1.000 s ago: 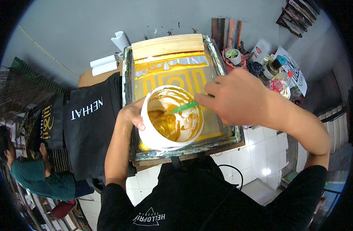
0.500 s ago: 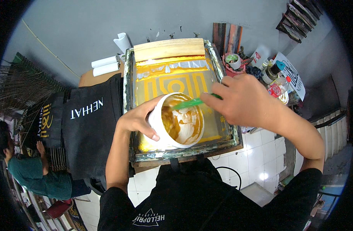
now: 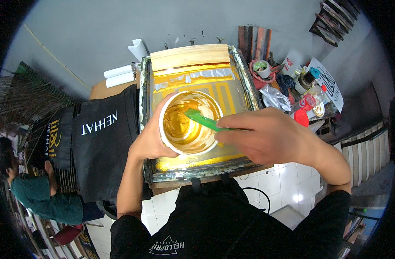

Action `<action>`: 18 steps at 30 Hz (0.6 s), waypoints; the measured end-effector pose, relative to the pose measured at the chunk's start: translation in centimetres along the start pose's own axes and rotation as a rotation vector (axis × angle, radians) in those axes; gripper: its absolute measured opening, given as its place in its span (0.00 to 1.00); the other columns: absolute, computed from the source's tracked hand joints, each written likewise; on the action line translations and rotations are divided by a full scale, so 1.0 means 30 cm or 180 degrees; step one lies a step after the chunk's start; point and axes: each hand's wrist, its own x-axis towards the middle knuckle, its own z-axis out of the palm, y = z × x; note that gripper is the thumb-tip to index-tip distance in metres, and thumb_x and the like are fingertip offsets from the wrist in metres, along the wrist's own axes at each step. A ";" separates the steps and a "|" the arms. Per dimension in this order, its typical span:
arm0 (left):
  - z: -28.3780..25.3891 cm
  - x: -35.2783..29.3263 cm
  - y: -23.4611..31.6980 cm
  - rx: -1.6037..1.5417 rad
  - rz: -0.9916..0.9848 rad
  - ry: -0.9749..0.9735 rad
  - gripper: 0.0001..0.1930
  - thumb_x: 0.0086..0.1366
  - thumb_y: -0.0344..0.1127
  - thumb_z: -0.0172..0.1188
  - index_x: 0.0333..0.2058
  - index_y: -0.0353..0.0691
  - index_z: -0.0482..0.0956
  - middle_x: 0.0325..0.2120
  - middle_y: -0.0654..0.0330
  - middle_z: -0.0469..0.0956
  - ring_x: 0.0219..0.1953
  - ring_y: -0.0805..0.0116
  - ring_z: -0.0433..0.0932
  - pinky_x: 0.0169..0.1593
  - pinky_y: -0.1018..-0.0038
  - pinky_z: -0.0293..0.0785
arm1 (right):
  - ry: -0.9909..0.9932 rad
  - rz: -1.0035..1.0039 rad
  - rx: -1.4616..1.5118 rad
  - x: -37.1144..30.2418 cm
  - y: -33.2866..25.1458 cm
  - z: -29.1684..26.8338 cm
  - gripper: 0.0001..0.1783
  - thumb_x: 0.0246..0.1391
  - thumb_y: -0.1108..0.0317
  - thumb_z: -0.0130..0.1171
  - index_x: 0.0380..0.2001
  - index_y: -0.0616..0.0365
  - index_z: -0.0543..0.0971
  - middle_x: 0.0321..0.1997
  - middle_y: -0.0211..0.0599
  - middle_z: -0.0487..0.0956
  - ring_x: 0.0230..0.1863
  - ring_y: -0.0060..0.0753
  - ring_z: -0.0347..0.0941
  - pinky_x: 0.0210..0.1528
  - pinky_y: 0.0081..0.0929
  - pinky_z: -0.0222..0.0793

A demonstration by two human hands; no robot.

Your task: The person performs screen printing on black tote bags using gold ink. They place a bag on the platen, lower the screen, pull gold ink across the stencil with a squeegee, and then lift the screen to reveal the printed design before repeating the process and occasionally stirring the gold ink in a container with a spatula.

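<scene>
My left hand [image 3: 151, 139] grips a white plastic tub [image 3: 208, 137] from its left side, tilting its mouth toward me. Thick gold ink [image 3: 178, 126] lies inside and smears the wall. Between the fingers of my right hand [image 3: 268, 134] is a green spatula [image 3: 202, 120], its blade dipped into the tub by the ink. Beneath both hands lies a screen-printing frame [image 3: 197, 174] with yellow stencil shapes on its mesh, partly hidden by the tub. A squeegee with a wooden handle [image 3: 189, 57] rests across its far end, along a band of gold ink.
Black printed fabric pieces [image 3: 105, 151] are stacked left of the frame, near white paper rolls [image 3: 120, 75]. At far left is another person [image 3: 44, 194]. Bottles [image 3: 309, 80], a small cup [image 3: 261, 69] and crumpled plastic [image 3: 275, 98] crowd the right side.
The tub has moved up and slightly left, and tilts differently. My right hand has come lower, bringing the spatula blade deeper toward the gold ink. Both hands keep their holds.
</scene>
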 end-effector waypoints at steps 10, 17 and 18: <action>-0.031 0.035 0.071 0.1150 0.0183 -0.0315 0.64 0.30 0.38 0.82 0.71 0.39 0.60 0.67 0.46 0.64 0.70 0.46 0.63 0.74 0.56 0.55 | 0.0446 -0.0905 -0.0269 0.017 0.136 0.020 0.25 0.42 0.77 0.65 0.49 0.56 0.80 0.49 0.38 0.79 0.46 0.43 0.81 0.44 0.36 0.80; -0.020 0.018 0.068 0.1522 0.0498 0.0244 0.59 0.34 0.39 0.83 0.68 0.38 0.63 0.64 0.45 0.67 0.68 0.44 0.65 0.73 0.54 0.58 | 0.0444 -0.0500 -0.0009 -0.058 0.154 0.141 0.21 0.47 0.76 0.64 0.48 0.56 0.82 0.48 0.40 0.81 0.40 0.41 0.83 0.36 0.34 0.81; -0.011 0.018 0.058 0.1510 0.0557 0.0325 0.58 0.34 0.39 0.84 0.67 0.37 0.63 0.64 0.45 0.67 0.68 0.44 0.65 0.72 0.53 0.58 | 0.0528 -0.0586 -0.0147 -0.053 0.144 0.131 0.21 0.48 0.75 0.64 0.48 0.57 0.82 0.48 0.40 0.81 0.40 0.41 0.83 0.36 0.34 0.81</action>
